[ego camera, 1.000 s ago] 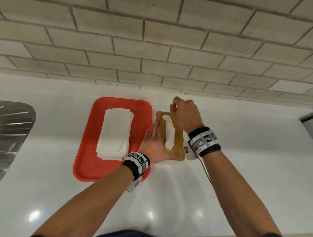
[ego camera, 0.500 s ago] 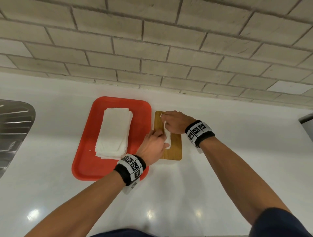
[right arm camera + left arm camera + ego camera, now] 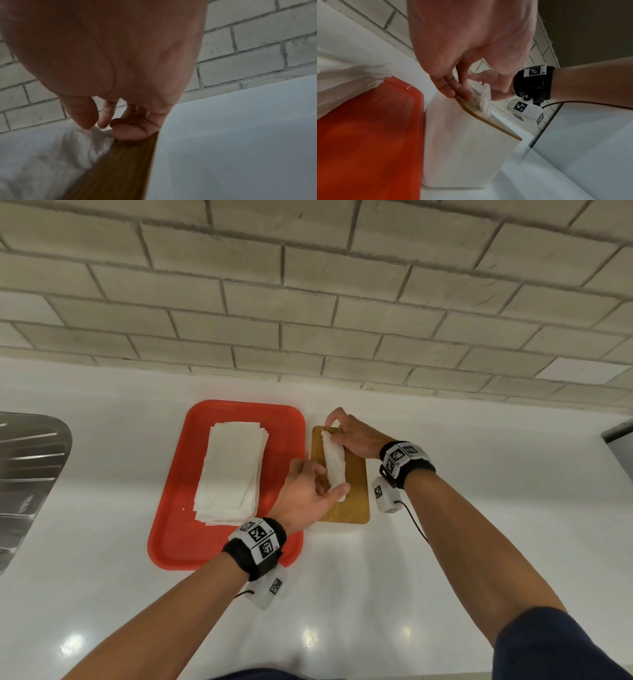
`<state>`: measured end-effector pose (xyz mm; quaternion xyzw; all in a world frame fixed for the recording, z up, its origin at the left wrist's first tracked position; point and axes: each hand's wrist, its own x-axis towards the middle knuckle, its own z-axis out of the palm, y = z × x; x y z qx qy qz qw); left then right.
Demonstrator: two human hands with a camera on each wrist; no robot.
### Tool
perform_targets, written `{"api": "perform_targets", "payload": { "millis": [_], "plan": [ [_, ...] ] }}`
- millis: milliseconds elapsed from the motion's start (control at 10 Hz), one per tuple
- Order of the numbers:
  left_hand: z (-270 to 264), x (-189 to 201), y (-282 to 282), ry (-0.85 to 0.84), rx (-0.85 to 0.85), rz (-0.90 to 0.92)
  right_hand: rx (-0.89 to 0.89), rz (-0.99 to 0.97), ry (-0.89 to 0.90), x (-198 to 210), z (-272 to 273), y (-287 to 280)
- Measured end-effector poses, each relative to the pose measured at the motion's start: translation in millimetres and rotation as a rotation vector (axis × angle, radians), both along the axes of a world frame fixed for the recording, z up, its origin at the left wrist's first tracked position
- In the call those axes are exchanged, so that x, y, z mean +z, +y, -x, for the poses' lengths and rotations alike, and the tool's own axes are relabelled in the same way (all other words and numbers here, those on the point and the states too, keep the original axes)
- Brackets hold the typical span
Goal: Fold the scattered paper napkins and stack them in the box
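Paper this thin will be light, limp and easy to tear, so the napkin (image 3: 334,465) is best taken by its ends and eased, not shoved. It stands bunched in the slot of the wooden lid (image 3: 356,498) on the white box (image 3: 462,148), which sits on the worktop (image 3: 479,542) just beside the right edge of the red tray (image 3: 171,529). A stack of flat napkins (image 3: 229,474) lies on that tray, toward its far end.

The left hand (image 3: 305,494) is at the near end of the napkin, its fingers (image 3: 460,92) bent and pressing the paper against the lid's edge; its grip is narrow, pinching the paper. The right hand (image 3: 356,436) is at the far end, thumb and fingertips (image 3: 85,119) nipping the napkin's tip while the curled fingers rest on the lid. Judging by this, the napkin is being worked through the slot; a hard pull could rip it.
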<state>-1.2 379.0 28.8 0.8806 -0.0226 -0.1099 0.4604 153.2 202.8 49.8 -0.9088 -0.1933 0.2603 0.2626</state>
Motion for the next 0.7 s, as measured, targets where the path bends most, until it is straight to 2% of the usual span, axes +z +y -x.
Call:
{"api": "perform_targets", "payload": {
  "millis": [200,300,400,500,600,700],
  "plan": [
    [-4,-3,-1,-0.001,-0.092,-0.089,0.027,0.101,-0.045,-8,-3,2],
    [-3,-6,-2,-0.026,-0.101,-0.122,-0.015,0.176,-0.073,-8,-2,10],
    [1,-9,-1,-0.047,-0.105,-0.123,-0.076,0.157,-0.114,-8,1,16],
    [6,-9,4,-0.067,-0.037,-0.060,-0.122,0.016,-0.103,-1,14,15],
    [22,-9,13,-0.161,0.090,0.023,-0.229,-0.103,-0.147,7,40,-4],
    [58,-10,30,-0.182,0.152,0.127,-0.406,-0.238,-0.190,12,82,-41]
  ]
}}
